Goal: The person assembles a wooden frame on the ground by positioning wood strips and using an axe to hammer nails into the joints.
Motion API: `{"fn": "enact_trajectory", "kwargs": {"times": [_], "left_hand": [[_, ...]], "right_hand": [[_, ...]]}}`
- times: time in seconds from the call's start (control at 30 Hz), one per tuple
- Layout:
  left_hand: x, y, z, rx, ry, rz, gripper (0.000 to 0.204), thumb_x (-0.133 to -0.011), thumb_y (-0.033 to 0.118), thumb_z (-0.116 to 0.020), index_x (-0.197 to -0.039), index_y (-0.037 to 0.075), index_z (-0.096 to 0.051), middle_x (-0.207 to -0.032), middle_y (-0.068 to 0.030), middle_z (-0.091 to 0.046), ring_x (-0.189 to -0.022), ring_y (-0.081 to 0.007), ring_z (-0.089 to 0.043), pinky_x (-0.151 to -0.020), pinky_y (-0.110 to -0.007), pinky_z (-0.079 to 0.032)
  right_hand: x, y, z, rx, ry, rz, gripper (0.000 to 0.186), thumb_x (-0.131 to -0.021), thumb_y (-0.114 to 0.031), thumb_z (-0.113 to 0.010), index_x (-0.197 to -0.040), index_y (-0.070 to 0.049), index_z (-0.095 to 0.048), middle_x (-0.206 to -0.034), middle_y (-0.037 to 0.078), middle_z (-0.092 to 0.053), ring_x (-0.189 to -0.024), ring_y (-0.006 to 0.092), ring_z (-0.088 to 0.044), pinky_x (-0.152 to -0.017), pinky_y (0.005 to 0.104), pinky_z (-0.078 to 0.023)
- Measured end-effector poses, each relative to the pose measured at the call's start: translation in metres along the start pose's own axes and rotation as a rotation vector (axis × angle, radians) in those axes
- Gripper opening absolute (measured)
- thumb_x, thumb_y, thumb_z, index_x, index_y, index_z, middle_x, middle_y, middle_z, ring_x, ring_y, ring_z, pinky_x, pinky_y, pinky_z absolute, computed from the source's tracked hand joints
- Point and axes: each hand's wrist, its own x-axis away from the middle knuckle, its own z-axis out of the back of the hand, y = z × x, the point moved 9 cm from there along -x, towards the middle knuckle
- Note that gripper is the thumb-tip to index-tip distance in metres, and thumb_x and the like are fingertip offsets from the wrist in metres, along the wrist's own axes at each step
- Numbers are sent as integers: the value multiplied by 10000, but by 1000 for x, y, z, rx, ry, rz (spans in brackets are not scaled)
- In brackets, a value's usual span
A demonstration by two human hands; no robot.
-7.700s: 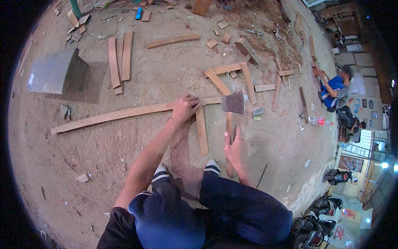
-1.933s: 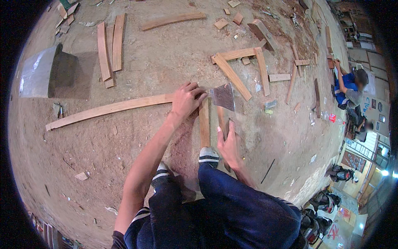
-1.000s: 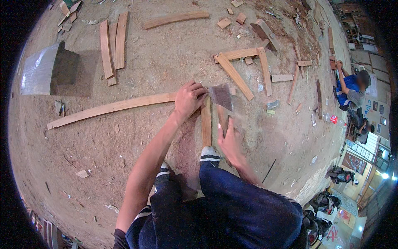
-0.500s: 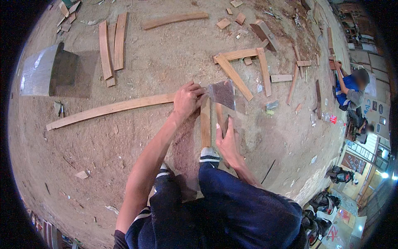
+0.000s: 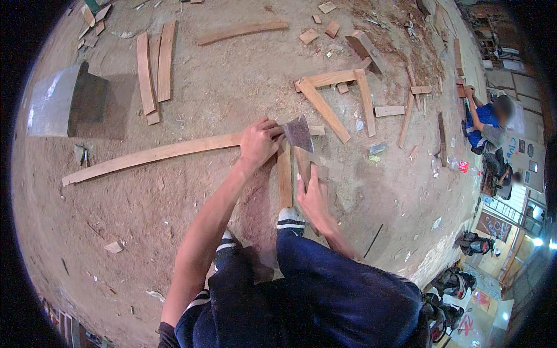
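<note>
My right hand [image 5: 315, 200] grips the wooden handle of a hatchet [image 5: 300, 133], whose flat metal head is just right of my left fingers. A long, slightly curved wooden strip [image 5: 156, 152] lies crosswise on the ground, its right end showing beyond the hatchet head. My left hand [image 5: 261, 142] rests over this strip, fingers curled and pinched near the joint; what is between the fingertips is hidden. Below the joint, a shorter wooden piece [image 5: 285, 180] runs toward me, its near end against my foot [image 5: 290, 218].
A joined wooden frame [image 5: 331, 76] lies ahead right. Loose strips [image 5: 166, 61] are at the far left, near a grey metal box-like object [image 5: 52, 104]. Offcuts [image 5: 308, 36] are scattered ahead. Another person [image 5: 487, 122] works at the right; motorbikes [image 5: 455, 281] stand at lower right.
The hatchet head has moved left, closer to my left fingers, uncovering the right end of the long strip. My left hand stays on the strip. The whole view has shifted slightly.
</note>
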Motion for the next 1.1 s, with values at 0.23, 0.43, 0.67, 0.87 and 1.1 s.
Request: {"fn": "enact_trajectory", "kwargs": {"times": [0.23, 0.43, 0.67, 0.87, 1.1], "left_hand": [[-4, 13, 3, -12, 25, -27, 128, -750, 143, -767, -856, 73, -782, -852, -46, -714, -847, -234, -636, -736, -367, -559], [-4, 15, 8, -19, 41, -20, 140, -739, 155, -770, -852, 73, -783, -848, -44, -716, -839, -231, -637, -724, -364, -563], [-2, 8, 3, -9, -7, 36, 190, -713, 113, -780, -896, 61, -780, -947, -57, -727, -880, -253, -655, -778, -387, -565], [-2, 3, 2, 51, 0, 61, 178, -720, 104, -772, -890, 52, -776, -935, -68, -727, -874, -267, -661, -776, -392, -568], [-2, 6, 2, 32, 1, 33, 214, -743, 115, -766, -949, 58, -769, -913, -88, -719, -863, -280, -659, -762, -397, -566]], "right_hand": [[11, 12, 10, -9, 147, -21, 504, -992, -257, -578, -1373, 17, -393, -769, 356, -643, -717, 540, -646, -576, 584, -504], [6, 8, 10, -25, 54, -68, 507, -989, -255, -577, -1370, 41, -419, -773, 345, -650, -721, 526, -660, -600, 572, -515], [3, 9, -1, 47, -88, -125, 522, -990, -257, -576, -1365, 66, -408, -811, 388, -637, -771, 526, -669, -619, 557, -533], [5, 3, 3, 43, -68, -170, 523, -989, -266, -573, -1350, 77, -411, -838, 386, -646, -779, 534, -664, -657, 574, -531], [8, 11, 7, -43, 43, -107, 529, -992, -279, -565, -1370, 52, -399, -830, 376, -649, -797, 549, -656, -669, 592, -520]]}}
